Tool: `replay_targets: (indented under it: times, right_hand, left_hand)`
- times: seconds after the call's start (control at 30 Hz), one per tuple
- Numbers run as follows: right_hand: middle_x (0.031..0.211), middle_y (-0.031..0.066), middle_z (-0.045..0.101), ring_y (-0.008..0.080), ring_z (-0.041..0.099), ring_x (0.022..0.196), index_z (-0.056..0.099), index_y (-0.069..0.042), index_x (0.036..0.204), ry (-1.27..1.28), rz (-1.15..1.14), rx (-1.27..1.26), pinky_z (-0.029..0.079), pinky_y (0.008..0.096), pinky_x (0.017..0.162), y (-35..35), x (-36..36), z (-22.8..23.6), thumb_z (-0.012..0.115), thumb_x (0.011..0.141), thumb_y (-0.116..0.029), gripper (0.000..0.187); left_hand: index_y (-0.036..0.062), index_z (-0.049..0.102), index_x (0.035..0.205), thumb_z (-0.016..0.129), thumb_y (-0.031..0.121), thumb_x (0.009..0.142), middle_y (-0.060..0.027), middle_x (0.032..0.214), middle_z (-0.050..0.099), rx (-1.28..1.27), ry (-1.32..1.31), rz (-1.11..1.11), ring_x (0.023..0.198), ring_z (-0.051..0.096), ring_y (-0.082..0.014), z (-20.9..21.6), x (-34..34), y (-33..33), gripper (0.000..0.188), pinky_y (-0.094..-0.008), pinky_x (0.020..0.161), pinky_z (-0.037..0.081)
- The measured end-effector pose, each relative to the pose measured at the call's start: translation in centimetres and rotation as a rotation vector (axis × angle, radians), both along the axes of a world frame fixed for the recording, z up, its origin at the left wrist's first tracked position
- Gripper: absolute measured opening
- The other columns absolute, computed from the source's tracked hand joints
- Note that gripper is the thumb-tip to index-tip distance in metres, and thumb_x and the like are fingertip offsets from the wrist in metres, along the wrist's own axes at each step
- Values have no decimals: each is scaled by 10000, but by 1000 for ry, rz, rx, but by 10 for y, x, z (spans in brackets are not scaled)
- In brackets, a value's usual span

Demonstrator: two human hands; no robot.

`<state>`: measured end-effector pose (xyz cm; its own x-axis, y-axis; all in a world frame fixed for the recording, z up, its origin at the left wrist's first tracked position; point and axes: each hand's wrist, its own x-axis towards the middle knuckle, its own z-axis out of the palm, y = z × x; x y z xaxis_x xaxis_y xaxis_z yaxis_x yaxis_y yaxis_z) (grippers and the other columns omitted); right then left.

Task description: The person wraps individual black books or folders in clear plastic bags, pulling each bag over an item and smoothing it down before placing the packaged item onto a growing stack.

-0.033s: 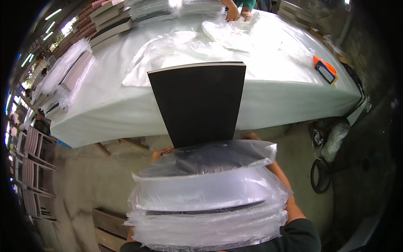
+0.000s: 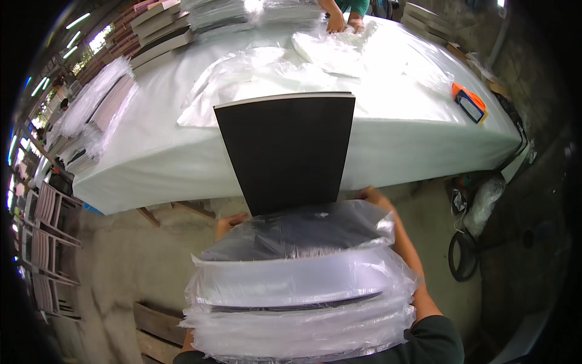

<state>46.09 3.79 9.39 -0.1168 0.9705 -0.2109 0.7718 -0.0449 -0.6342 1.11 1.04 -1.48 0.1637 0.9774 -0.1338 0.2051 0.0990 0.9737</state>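
A flat black panel (image 2: 288, 151) with a pale top edge stands tilted in front of me. Its lower end meets the mouth of a clear plastic bag (image 2: 309, 227), and I cannot tell how deep it sits inside. My left hand (image 2: 230, 223) is closed on the bag's left edge, close to the panel's lower left corner. At the right edge of the bag, my right hand (image 2: 374, 197) is also closed, its fingertips partly hidden. Nearer my body lies a stack of plastic-wrapped panels (image 2: 303, 327).
A table under a white sheet (image 2: 424, 145) spans the far side, with loose plastic bags (image 2: 254, 67), wrapped stacks (image 2: 106, 112) and an orange-and-blue tool (image 2: 470, 103). Across it a co-worker's hands (image 2: 342, 24) touch plastic. Chairs (image 2: 51, 242) stand left; a wooden slatted piece (image 2: 157, 327) lies lower left.
My right hand has come further into sight at the bag's right edge. The bag's upper right corner has shifted slightly inward, and the panel has dropped very slightly.
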Motion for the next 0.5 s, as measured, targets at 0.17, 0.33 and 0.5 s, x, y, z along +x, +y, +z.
replay_targets:
  times: [0.17, 0.33, 0.5]
  right_hand:
    - [632, 45, 563, 101, 519, 591, 606, -16, 745, 564, 138, 386, 405, 244, 548, 64, 43, 161, 644, 755, -142, 131]
    - [753, 89, 643, 177, 563, 670, 660, 24, 837, 179, 235, 810, 452, 292, 632, 194, -35, 215, 662, 802, -298, 324]
    - [745, 50, 625, 133, 547, 710, 649, -35, 852, -67, 431, 735, 436, 292, 669, 261, -62, 213, 653, 763, -177, 167]
  left_hand:
    - [20, 554, 1207, 526, 99, 893, -99, 1129, 612, 607, 168, 330, 1032, 552, -107, 174, -8, 44, 325, -238, 895, 411]
    - [-36, 467, 1266, 517, 34, 873, -91, 1281, 515, 982, 170, 78, 1194, 466, -160, 325, 57, 100, 402, -294, 1011, 338]
    - [82, 449, 1316, 641, 260, 809, -130, 1313, 482, 1051, 532, -81, 1225, 441, -198, 372, 110, 176, 571, -317, 1011, 337]
